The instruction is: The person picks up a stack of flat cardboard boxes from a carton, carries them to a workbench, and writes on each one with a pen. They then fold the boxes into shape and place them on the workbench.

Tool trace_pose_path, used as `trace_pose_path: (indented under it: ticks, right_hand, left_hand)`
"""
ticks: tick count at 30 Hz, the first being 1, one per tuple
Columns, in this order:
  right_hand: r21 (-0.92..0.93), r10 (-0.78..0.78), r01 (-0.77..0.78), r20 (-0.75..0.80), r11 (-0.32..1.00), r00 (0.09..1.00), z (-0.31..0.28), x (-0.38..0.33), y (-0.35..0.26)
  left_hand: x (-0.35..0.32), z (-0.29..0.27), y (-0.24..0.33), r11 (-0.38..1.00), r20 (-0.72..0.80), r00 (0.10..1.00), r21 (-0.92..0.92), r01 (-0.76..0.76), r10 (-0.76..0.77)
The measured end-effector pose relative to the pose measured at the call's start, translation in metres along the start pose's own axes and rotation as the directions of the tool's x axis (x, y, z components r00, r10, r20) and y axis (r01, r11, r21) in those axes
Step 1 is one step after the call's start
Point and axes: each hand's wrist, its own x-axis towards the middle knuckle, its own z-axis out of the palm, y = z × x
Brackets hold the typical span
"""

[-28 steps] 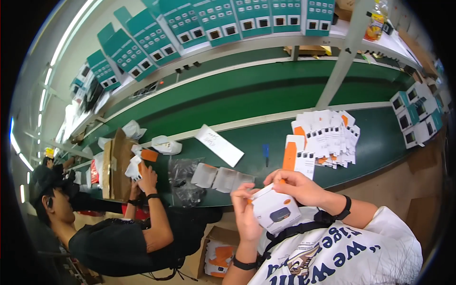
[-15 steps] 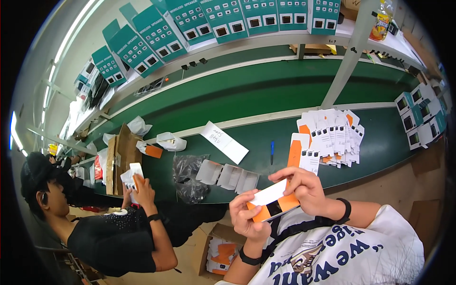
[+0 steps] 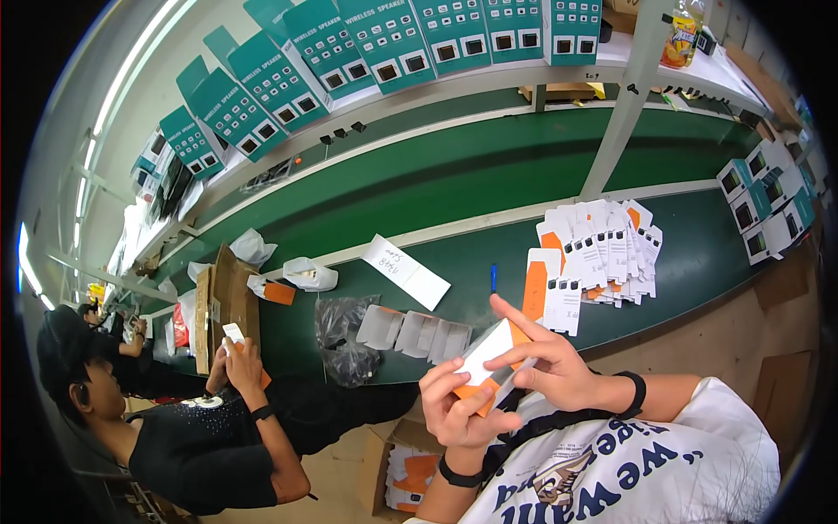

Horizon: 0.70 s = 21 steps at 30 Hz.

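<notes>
A small orange-and-white carton (image 3: 504,339) is held in front of my chest, its white face turned up. My left hand (image 3: 456,403) grips its left end, fingers on top and thumb below. At the other end is my right hand (image 3: 559,371), its fingers pressed on the carton and the index finger raised off it. Just beyond my hands stand three open white boxes (image 3: 417,335) in a row on the green table (image 3: 480,229). To the right lies a pile of flat white-and-orange cartons (image 3: 602,253).
A blue pen (image 3: 493,278) and a white card strip (image 3: 407,272) lie on the table. Black plastic bags (image 3: 347,341) sit left of the boxes. A person in black (image 3: 209,445) works at my left. Teal boxes (image 3: 388,44) line the shelf; more stand far right (image 3: 768,205).
The carton has tilted in my hands, and my right fingers have moved over its white face. The co-worker's hands have lowered the item they hold. The view has shifted slightly.
</notes>
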Motion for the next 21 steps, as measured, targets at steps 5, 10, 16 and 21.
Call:
trace_pose_path:
  ticks: [5, 10, 16, 21]
  right_hand:
    - [0.064, 0.028, -0.023, -0.070, 0.998, 0.997, 0.007, 0.007, -0.003]
    - [0.322, 0.262, -0.257, 0.028, 0.911, 0.965, -0.004, 0.013, -0.005]
    - [0.261, 0.226, -0.224, 0.025, 0.939, 0.974, -0.002, 0.010, 0.004]
    - [0.254, 0.232, -0.231, 0.027, 0.939, 0.972, 0.001, 0.012, -0.003]
  left_hand:
    - [0.011, 0.004, 0.013, 0.999, 0.039, 0.999, 0.020, -0.029, 0.028]
    - [0.016, 0.004, 0.010, 0.967, 0.081, 0.971, 0.110, -0.231, 0.223]
    - [0.011, 0.001, 0.011, 0.950, 0.161, 0.955, 0.148, -0.274, 0.250]
    - [0.007, -0.002, 0.008, 0.949, 0.177, 0.954, 0.160, -0.271, 0.243]
